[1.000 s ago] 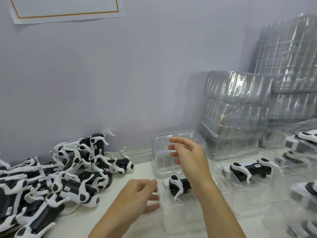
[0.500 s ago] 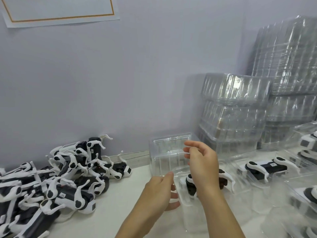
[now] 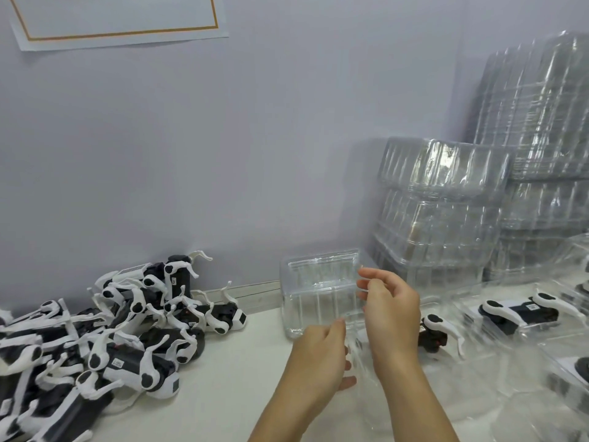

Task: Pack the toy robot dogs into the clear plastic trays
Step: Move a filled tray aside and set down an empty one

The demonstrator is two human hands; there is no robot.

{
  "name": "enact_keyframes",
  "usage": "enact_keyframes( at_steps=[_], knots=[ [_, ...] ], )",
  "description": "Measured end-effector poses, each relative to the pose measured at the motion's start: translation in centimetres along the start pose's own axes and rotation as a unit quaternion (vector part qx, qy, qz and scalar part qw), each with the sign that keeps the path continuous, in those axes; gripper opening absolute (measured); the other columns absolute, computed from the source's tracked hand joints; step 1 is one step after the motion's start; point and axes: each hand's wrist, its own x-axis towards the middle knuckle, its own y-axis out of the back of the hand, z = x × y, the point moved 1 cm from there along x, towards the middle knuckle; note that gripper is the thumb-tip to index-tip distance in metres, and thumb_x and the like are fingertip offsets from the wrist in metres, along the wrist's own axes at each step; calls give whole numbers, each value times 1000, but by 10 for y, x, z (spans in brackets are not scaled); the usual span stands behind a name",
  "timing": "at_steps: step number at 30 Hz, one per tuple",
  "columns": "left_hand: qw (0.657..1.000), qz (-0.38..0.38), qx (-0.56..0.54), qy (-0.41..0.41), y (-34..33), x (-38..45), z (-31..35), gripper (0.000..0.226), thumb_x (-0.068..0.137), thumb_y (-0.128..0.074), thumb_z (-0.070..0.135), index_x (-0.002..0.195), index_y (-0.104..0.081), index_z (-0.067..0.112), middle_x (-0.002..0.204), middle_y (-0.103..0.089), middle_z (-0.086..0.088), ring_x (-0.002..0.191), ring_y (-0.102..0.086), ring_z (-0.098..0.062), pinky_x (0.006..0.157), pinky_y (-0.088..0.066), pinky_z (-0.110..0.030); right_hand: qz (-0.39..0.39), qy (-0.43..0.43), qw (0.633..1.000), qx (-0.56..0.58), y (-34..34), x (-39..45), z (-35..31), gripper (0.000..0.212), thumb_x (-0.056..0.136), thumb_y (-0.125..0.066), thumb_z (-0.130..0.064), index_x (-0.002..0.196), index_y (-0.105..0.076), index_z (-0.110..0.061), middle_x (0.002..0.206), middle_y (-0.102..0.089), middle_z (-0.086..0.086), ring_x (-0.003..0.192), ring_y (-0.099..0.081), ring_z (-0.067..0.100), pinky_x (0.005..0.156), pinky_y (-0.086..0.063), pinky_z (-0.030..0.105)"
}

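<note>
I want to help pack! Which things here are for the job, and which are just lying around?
For the job:
- pile of toy dogs
- clear tray at both hands: left hand, right hand
- toy dog behind the right hand
- stacks of trays
- packed dog

Just there:
- paper on the wall

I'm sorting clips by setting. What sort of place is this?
Probably a packing bench in a small toy factory or workshop: a heap of identical toy robot dogs, tall stacks of empty clear trays, and packed trays set aside.

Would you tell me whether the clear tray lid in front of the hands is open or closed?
Open: the clear lid stands raised behind the right hand, with a toy dog below.
</note>
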Motion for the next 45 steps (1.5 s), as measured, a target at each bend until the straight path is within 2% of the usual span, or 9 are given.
enact_keyframes(
  at_steps=[6, 9, 12, 16, 22, 26, 36, 39, 45],
  knots=[
    [957, 77, 250, -123, 22, 30, 4, 29, 94, -53, 29, 69, -62, 15, 68, -61, 4, 59, -57, -13, 61, -57, -31, 1, -5, 1000, 2, 2, 3, 2, 32, 89, -48, -6, 85, -71, -28, 89, -70, -6, 86, -65, 12, 76, -50, 33],
    [897, 125, 363, -221, 34, 54, 17, 12, 92, -61, 28, 98, -69, 22, 92, -61, 7, 85, -58, -10, 69, -40, -20, 2, -7, 1000, -1, 2, 4, 4, 32, 89, -48, -6, 84, -71, -28, 85, -70, -7, 73, -64, 6, 66, -47, 28],
    [843, 75, 456, -275, 39, 80, 21, 28, 94, -63, 31, 121, -61, 23, 116, -54, 7, 118, -45, -13, 92, -33, -23, 1, -9, 1000, -5, 1, 5, 7, 31, 89, -49, -6, 84, -71, -28, 85, -70, -6, 75, -65, 8, 67, -47, 28],
    [794, 18, 543, -273, 34, 96, 18, 29, 96, -61, 37, 122, -59, 24, 114, -63, 8, 116, -51, -14, 93, -25, -30, 0, 1, 1000, -26, -1, 6, 9, 29, 88, -51, -7, 84, -70, -29, 86, -70, -5, 81, -64, 10, 68, -46, 28],
    [824, 74, 488, -279, 44, 105, 24, 17, 92, -61, 9, 103, -68, 20, 58, -48, 20, 77, -48, -8, 79, -31, -26, -6, 14, 999, -50, -2, 6, 10, 28, 88, -51, -7, 85, -69, -29, 86, -70, -5, 79, -65, 10, 66, -46, 27],
    [828, 118, 475, -275, 63, 109, 26, 13, 87, -64, 5, 88, -71, 15, 56, -49, 19, 74, -54, -11, 76, -40, -28, -13, 18, 998, -59, -2, 6, 9, 28, 90, -52, -8, 85, -69, -30, 89, -69, -5, 80, -64, 11, 68, -47, 28],
    [843, 4, 501, -194, 83, 107, 40, 6, 87, -73, 17, 81, -74, 15, 72, -65, 2, 70, -58, -17, 67, -43, -24, -22, 17, 998, -64, -3, 5, 9, 29, 90, -51, -9, 86, -69, -31, 96, -69, -3, 87, -65, 15, 74, -49, 33],
    [852, 54, 473, -218, 85, 110, 42, 28, 84, -71, 10, 58, -63, 14, 52, -48, 5, 53, -41, -15, 54, -36, -21, -26, 17, 997, -66, -3, 5, 10, 28, 90, -51, -10, 85, -69, -31, 95, -69, -4, 88, -65, 14, 73, -48, 33],
    [844, 111, 459, -256, 85, 110, 45, 14, 83, -68, 5, 70, -72, 11, 57, -61, 0, 55, -50, -14, 56, -45, -26, -22, 13, 998, -57, -3, 6, 10, 28, 90, -51, -11, 84, -69, -31, 96, -70, -2, 91, -65, 18, 82, -50, 37]
  ],
)
